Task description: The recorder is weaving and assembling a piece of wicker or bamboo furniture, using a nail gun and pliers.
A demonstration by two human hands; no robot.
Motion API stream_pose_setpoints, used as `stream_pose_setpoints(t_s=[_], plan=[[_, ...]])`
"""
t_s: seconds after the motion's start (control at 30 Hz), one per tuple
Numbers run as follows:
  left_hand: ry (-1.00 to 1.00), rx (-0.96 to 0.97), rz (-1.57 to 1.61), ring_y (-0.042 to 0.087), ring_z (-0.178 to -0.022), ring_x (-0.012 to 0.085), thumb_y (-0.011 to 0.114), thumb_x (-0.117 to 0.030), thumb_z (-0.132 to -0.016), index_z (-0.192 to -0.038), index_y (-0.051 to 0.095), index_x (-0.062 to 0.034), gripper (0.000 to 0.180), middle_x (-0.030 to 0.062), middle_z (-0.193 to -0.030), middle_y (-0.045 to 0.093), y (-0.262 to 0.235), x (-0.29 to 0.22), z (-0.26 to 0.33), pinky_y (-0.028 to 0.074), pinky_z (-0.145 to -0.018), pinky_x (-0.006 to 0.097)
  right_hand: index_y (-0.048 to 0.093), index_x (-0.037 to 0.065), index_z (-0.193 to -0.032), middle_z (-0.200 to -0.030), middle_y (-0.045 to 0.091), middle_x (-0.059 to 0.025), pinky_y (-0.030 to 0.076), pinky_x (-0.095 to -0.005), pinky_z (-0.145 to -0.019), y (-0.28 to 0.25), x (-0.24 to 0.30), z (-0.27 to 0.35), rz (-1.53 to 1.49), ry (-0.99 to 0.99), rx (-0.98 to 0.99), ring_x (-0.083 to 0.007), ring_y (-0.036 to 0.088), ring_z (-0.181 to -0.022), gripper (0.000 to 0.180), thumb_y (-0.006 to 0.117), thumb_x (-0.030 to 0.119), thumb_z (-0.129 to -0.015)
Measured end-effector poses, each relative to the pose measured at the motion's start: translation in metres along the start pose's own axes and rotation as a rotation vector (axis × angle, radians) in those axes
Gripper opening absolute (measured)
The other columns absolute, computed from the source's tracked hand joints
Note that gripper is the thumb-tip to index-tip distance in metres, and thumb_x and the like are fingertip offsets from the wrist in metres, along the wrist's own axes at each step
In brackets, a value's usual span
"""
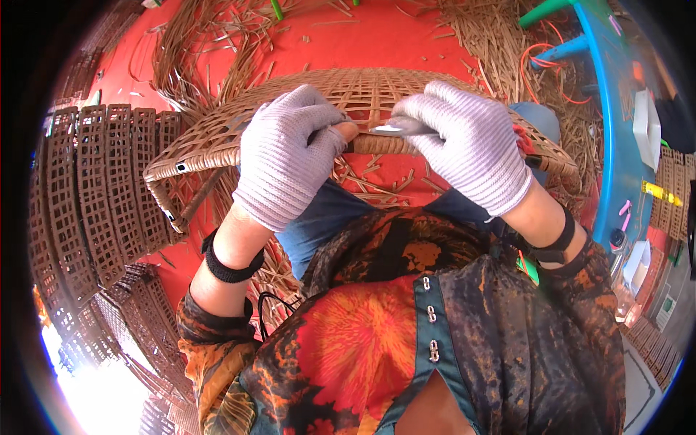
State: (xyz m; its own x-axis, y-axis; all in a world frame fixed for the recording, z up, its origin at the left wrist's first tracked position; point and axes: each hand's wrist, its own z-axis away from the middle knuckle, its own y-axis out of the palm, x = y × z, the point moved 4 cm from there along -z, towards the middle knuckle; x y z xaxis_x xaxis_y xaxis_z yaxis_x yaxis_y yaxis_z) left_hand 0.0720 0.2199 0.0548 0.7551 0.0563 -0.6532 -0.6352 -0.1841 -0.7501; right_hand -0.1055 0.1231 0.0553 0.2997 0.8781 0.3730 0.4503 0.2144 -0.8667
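While both gloved hands work at the near rim of the woven rattan panel (348, 94), the left hand (286, 156) has its fingers (330, 134) closed around that rim, bare thumb tip showing through the glove. Right hand (471, 145) has its fingers closed on a small metal tool (395, 128), blade pointing to 9 o'clock, tip touching the rim just beside the left thumb. Panel lies across the lap, centre frame toward 12 o'clock, open lattice weave, wrapped edge curving down to 9 o'clock. Loose rattan strips (217, 36) scattered on the red floor (377, 36) at 11 to 1 o'clock. Stack of dark woven panels (101, 188) at 9 o'clock. Blue plastic stool (605, 94) at 2 o'clock with orange cord (540, 61) near its legs. Black bands on both wrists.
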Motion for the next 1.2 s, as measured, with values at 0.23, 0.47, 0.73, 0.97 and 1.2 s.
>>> stream_pose_setpoints(t_s=[0.23, 0.47, 0.73, 0.97, 1.2], plan=[[0.039, -0.061, -0.049, 0.065, -0.076, 0.0333, 0.073, -0.018, -0.082, -0.084, 0.074, -0.005, 0.013, 0.0103, -0.081, 0.065, 0.001, 0.0, -0.006, 0.051, -0.071, 0.042, 0.068, 0.012, -0.105, -0.087, 0.056, -0.0045, 0.052, -0.0352, -0.06, -0.004, 0.011, -0.002, 0.057, -0.32, -0.074, -0.0221, 0.064, -0.076, 0.037, 0.077, 0.033, -0.076], [0.224, -0.289, -0.219, 0.064, -0.092, 0.0306, 0.072, -0.016, -0.081, -0.091, 0.074, -0.0101, 0.012, 0.0067, -0.092, 0.067, -0.031, 0.019, -0.023, 0.047, -0.084, 0.042, 0.069, 0.017, -0.105, -0.089, 0.057, -0.0025, 0.053, -0.0355, -0.059, -0.005, -0.018, -0.039, 0.078, -0.287, -0.093, -0.0202, 0.065, -0.073, 0.038, 0.079, 0.033, -0.073], [0.266, -0.446, -0.597, 0.062, -0.096, 0.0264, 0.078, -0.027, -0.076, -0.107, 0.069, -0.0174, 0.033, 0.0013, -0.098, 0.068, -0.037, 0.052, -0.057, 0.043, -0.089, 0.042, 0.07, 0.016, -0.094, -0.08, 0.058, -0.0028, 0.053, -0.0363, -0.059, -0.013, -0.052, -0.095, 0.055, -0.242, -0.065, -0.0231, 0.067, -0.072, 0.026, 0.077, 0.038, -0.083], [0.253, -0.441, -0.587, 0.062, -0.09, 0.0253, 0.077, -0.026, -0.076, -0.101, 0.067, -0.0158, 0.029, 0.0028, -0.089, 0.065, -0.043, 0.061, -0.101, 0.044, -0.087, 0.042, 0.072, 0.017, -0.1, -0.084, 0.059, -0.0037, 0.054, -0.037, -0.063, -0.02, -0.074, -0.126, 0.195, -0.338, -0.13, -0.0247, 0.067, -0.077, 0.029, 0.075, 0.041, -0.084], [0.219, -0.456, -0.509, 0.064, -0.089, 0.0238, 0.077, -0.026, -0.076, -0.102, 0.071, -0.0202, 0.028, 0.0015, -0.087, 0.065, -0.044, 0.063, -0.11, 0.045, -0.084, 0.041, 0.072, 0.017, -0.111, -0.083, 0.058, -0.0046, 0.053, -0.0359, -0.063, -0.018, -0.088, -0.148, 0.012, -0.311, 0.031, -0.0227, 0.065, -0.071, 0.031, 0.077, 0.033, -0.085]])
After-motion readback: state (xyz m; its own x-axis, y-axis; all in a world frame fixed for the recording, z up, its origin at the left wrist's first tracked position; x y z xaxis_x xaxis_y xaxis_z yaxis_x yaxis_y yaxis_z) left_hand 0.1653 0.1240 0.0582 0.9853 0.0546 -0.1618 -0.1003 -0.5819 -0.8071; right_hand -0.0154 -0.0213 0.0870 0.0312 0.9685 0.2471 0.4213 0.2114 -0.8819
